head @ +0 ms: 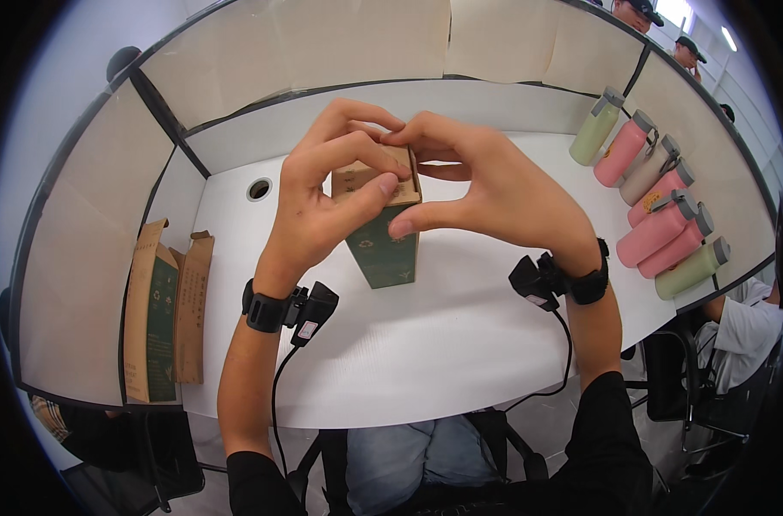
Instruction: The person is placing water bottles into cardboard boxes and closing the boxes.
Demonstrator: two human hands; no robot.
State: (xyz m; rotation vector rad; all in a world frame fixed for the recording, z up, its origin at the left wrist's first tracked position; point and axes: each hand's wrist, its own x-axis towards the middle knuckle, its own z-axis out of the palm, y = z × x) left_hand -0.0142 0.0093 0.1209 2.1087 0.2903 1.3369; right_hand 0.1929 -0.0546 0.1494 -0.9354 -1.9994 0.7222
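A tall green and brown cardboard box [386, 258] stands upright on the white table before me, between both hands. My left hand [330, 187] reaches over its top from the left, with the thumb and index fingertip on the brown lid [366, 175]. From the right, my right hand [482, 174] holds the upper end, its thumb against the green front and its fingers curled toward the back of the lid. Parts of the lid and the box's rear are hidden by my fingers. Each wrist wears a black strap with a small cabled device.
At the left partition stand a green and brown carton [161, 322] and a brown carton [194, 309]. Several pink, green and beige bottles [656, 229] line the right side. A cable hole [259, 189] pierces the table [430, 361] at back left. People sit beyond the partitions.
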